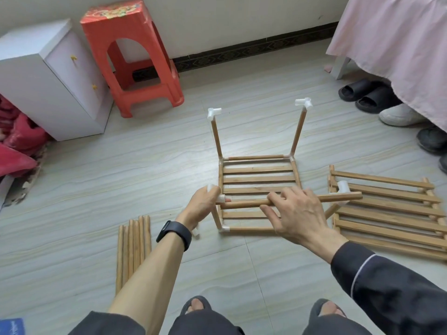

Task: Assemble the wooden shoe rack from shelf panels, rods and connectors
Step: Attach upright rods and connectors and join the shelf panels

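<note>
Connector (212,189) part-hidden in left hand (202,206); rod (338,197) middle under right hand (297,213); blue item (11,326), perhaps book, cropped.

Slatted shelf panel (258,180) lies flat on the floor, framed by rods and white corner joints. Two upright rods (216,139) rise from its far corners, each capped by a white connector (214,113). Left hand (202,206) grips the near-left connector (221,198). Right hand (296,213) holds a horizontal rod (338,197) at it. Spare panels (387,213) are stacked to the right. Loose rods (133,247) are bundled to the left.

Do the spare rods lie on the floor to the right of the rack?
No, the spare rods lie in a bundle to the left of the rack.
</note>
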`<action>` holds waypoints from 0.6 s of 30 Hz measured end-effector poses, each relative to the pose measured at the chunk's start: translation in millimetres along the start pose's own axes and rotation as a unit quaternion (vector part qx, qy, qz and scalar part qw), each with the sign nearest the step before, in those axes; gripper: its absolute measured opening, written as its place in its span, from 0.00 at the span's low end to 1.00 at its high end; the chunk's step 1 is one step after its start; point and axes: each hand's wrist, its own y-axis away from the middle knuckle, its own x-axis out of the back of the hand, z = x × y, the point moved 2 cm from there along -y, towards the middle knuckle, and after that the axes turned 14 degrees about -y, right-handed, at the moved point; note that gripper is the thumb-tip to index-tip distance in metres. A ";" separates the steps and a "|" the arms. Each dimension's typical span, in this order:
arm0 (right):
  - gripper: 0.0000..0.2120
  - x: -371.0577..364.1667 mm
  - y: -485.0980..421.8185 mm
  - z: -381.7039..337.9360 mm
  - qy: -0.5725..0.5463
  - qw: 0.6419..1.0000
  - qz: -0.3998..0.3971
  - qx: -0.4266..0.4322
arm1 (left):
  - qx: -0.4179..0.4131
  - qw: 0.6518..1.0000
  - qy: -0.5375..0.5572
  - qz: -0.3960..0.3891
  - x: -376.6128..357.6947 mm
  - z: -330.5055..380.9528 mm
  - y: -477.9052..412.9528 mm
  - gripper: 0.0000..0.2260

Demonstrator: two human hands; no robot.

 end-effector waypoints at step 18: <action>0.18 -14.3 3.1 1.1 -0.071 0.995 -0.033 -0.055 | 0.022 0.999 0.020 -0.016 2.3 -7.9 6.6 0.13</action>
